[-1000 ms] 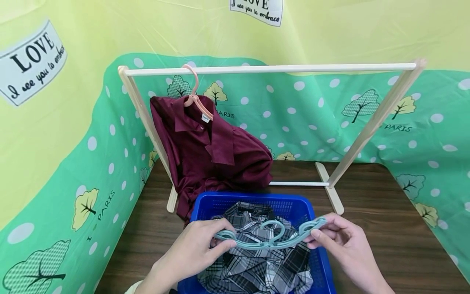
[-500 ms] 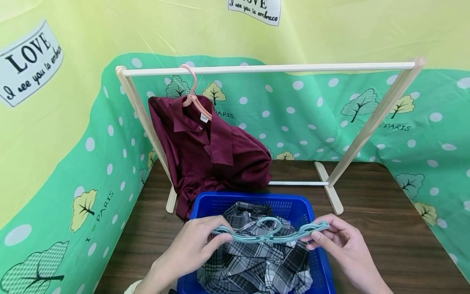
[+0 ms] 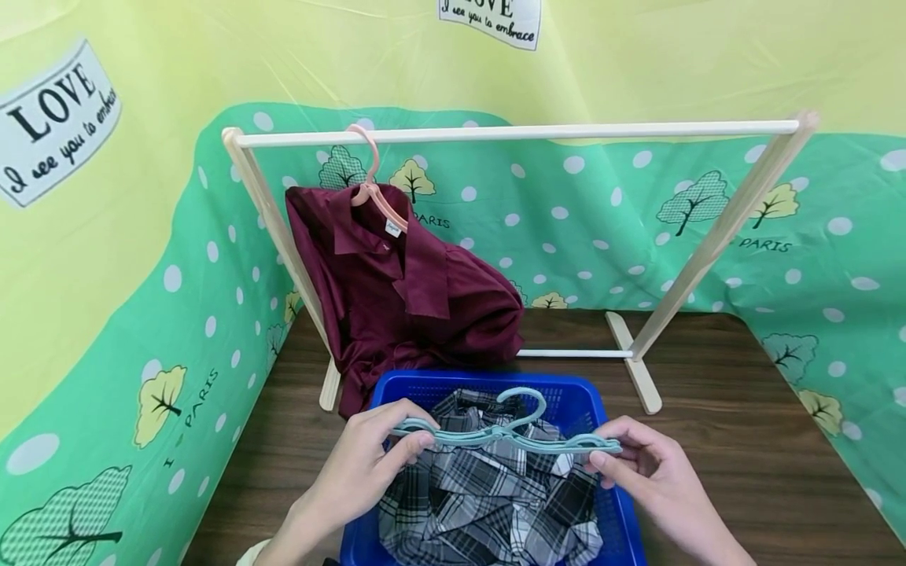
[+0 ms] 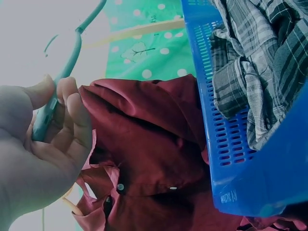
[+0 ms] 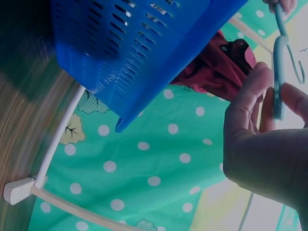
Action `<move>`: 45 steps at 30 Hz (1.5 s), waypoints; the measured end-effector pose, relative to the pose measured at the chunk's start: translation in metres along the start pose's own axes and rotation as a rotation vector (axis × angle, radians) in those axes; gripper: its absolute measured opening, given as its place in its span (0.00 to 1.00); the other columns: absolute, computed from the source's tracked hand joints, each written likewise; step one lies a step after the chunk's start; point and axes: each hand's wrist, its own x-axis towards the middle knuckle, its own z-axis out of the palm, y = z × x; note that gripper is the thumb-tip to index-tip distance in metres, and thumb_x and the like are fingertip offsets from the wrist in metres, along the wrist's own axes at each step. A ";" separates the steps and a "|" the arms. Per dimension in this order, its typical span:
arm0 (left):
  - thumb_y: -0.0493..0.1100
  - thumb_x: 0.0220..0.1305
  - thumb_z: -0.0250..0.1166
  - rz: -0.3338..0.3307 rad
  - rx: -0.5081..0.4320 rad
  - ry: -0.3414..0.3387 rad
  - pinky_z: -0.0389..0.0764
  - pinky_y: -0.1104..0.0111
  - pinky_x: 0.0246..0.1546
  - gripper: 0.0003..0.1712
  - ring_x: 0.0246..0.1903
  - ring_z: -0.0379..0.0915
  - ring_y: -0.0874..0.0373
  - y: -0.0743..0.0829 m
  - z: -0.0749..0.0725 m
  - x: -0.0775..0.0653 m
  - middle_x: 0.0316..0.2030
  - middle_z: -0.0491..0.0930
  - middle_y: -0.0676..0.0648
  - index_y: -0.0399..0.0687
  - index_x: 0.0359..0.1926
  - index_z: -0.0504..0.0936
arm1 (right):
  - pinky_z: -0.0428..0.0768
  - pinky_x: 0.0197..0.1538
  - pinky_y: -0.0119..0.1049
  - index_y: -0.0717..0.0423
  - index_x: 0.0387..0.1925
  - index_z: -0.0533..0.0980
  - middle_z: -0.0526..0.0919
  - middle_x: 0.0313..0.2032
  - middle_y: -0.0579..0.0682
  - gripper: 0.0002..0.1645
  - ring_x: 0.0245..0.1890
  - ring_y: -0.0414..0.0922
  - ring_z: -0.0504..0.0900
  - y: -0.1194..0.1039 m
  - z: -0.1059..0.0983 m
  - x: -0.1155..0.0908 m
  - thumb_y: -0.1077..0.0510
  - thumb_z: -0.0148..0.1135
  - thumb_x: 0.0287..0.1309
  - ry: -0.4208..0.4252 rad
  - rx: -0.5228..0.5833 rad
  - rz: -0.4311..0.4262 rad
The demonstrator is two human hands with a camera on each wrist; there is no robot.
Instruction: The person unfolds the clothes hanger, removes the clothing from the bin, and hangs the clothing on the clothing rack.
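A teal plastic clothes hanger (image 3: 495, 436) is held level above a blue basket, its hook rising near the middle. My left hand (image 3: 375, 456) pinches its left end between thumb and fingers; the left wrist view shows the hanger (image 4: 72, 57) lying across that hand (image 4: 53, 125). The right hand (image 3: 651, 472) pinches the other end, seen also in the right wrist view, where thumb and fingertips meet on the hanger (image 5: 278, 77). Below it, a grey and black plaid garment (image 3: 488, 503) lies crumpled in the blue basket (image 3: 488, 381).
Behind the basket stands a wooden rack with a white top rail (image 3: 566, 132). A maroon shirt (image 3: 382, 291) hangs at its left on a pink hanger (image 3: 371, 185), its lower part reaching the basket's back. The dark wooden tabletop (image 3: 722, 409) meets a printed cloth backdrop (image 3: 594, 228).
Both hands have shifted a little left, and the left one is slightly higher. The teal hanger has turned, so its hook now points more upward. The maroon shirt and basket stay put.
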 end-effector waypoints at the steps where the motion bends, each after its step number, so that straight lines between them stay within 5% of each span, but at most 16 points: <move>1: 0.37 0.80 0.68 0.008 -0.002 0.010 0.87 0.66 0.29 0.08 0.30 0.79 0.66 0.000 0.000 0.000 0.34 0.83 0.56 0.58 0.48 0.87 | 0.89 0.35 0.39 0.59 0.50 0.84 0.91 0.38 0.51 0.13 0.33 0.47 0.90 0.000 0.001 0.000 0.76 0.64 0.73 -0.006 -0.022 0.003; 8: 0.35 0.81 0.66 0.008 -0.074 0.031 0.87 0.65 0.30 0.08 0.30 0.81 0.65 0.000 0.004 -0.001 0.34 0.84 0.55 0.55 0.49 0.87 | 0.82 0.30 0.37 0.50 0.43 0.87 0.88 0.36 0.45 0.12 0.29 0.44 0.84 -0.001 0.010 -0.001 0.71 0.74 0.67 -0.009 -0.164 0.017; 15: 0.33 0.85 0.58 -0.016 -0.156 -0.036 0.89 0.64 0.31 0.11 0.30 0.84 0.61 -0.002 0.007 -0.002 0.34 0.83 0.52 0.49 0.55 0.84 | 0.83 0.32 0.36 0.51 0.43 0.89 0.90 0.32 0.45 0.10 0.29 0.44 0.85 -0.006 0.014 -0.002 0.69 0.76 0.67 0.005 -0.214 0.025; 22: 0.41 0.85 0.64 -0.097 -0.039 -0.121 0.87 0.67 0.34 0.09 0.33 0.83 0.63 -0.004 0.001 -0.003 0.35 0.85 0.58 0.60 0.56 0.86 | 0.82 0.31 0.35 0.50 0.43 0.91 0.90 0.32 0.42 0.11 0.29 0.42 0.84 -0.007 0.014 -0.002 0.68 0.79 0.64 0.029 -0.287 0.053; 28: 0.42 0.85 0.64 -0.056 0.018 -0.118 0.82 0.69 0.30 0.06 0.31 0.77 0.68 -0.005 0.003 -0.004 0.33 0.80 0.61 0.60 0.53 0.84 | 0.81 0.30 0.34 0.47 0.42 0.90 0.89 0.34 0.39 0.14 0.29 0.40 0.83 -0.008 0.016 -0.001 0.68 0.81 0.61 0.067 -0.367 0.026; 38: 0.44 0.87 0.60 -0.074 0.008 -0.166 0.80 0.71 0.32 0.07 0.34 0.76 0.67 -0.001 0.007 -0.004 0.34 0.79 0.60 0.60 0.54 0.84 | 0.83 0.48 0.31 0.51 0.65 0.84 0.92 0.46 0.44 0.32 0.46 0.40 0.85 -0.019 0.016 0.001 0.73 0.77 0.63 0.087 -0.283 -0.121; 45: 0.44 0.87 0.59 -0.064 0.008 -0.174 0.81 0.70 0.32 0.08 0.34 0.78 0.64 0.001 0.009 -0.004 0.35 0.79 0.61 0.60 0.55 0.84 | 0.77 0.35 0.35 0.54 0.59 0.86 0.92 0.39 0.46 0.28 0.35 0.40 0.82 -0.017 0.019 -0.001 0.77 0.76 0.60 0.123 -0.231 -0.150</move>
